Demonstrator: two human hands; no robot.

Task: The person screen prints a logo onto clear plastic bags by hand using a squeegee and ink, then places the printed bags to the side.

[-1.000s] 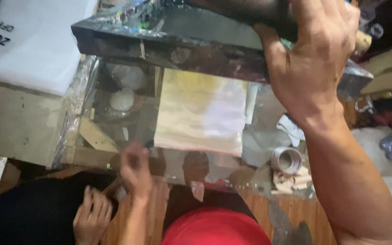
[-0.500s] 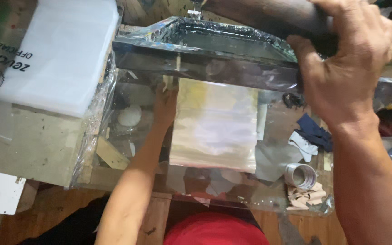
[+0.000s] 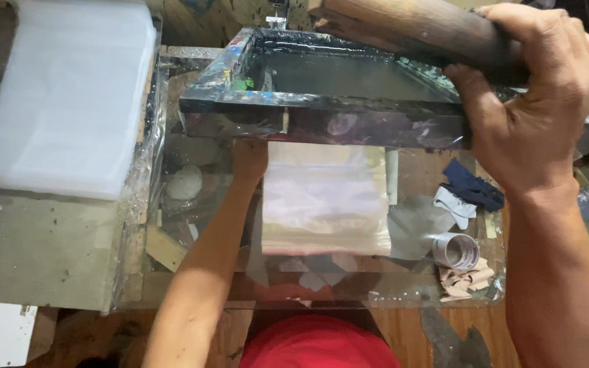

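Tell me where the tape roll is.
The tape roll lies on the glass table at lower right, beside paper scraps, below the dark rag.

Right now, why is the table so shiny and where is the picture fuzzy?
In the head view, light glares off the glass tabletop and the clear plastic bag, washing the bag pale; the white sheet stack is overexposed and soft; the right hand is sharp, close to the camera; the left hand sits dim in shadow under the paint-stained frame.

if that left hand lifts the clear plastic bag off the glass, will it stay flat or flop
Probably flop: the clear plastic bag looks thin and see-through under the left hand. Likely very light. Its glossy sheen on the glass top suggests it may slide or cling.
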